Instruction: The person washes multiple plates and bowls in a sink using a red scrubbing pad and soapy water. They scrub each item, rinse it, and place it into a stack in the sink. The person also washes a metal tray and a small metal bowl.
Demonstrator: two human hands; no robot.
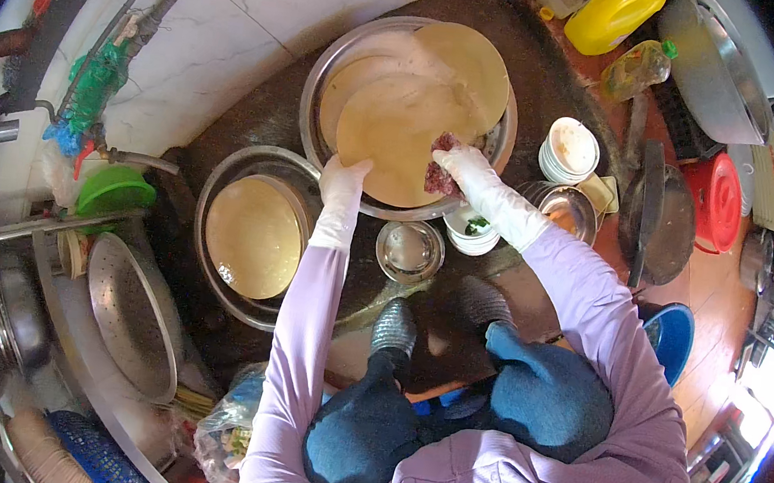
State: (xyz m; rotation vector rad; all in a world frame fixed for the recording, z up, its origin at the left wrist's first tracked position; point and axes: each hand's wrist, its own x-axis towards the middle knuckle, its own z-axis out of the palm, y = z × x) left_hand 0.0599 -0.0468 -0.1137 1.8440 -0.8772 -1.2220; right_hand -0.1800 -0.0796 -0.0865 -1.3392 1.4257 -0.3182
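A wide metal basin (314,85) of cloudy, sudsy water holds several round, flat, yellowish discs that look like trays or plates. My left hand (340,190), in a white glove, grips the near left edge of the front round tray (392,125). In my gloved right hand (469,169) is a dark red scrubbing cloth or mesh (439,185), pressed on that tray's right side. Another disc, the back round tray (473,63), leans against the far right rim. Left of my left hand, a second metal basin (204,229) contains stacked round trays (256,238).
Small metal bowls (410,251), white bowls with green scraps (471,233) and stacked white bowls (569,151) stand near the basin. A cleaver-like dark blade (647,212), red bucket (716,202) and blue bucket (670,338) are right. A metal colander (131,317) leans left, below a hose (144,161).
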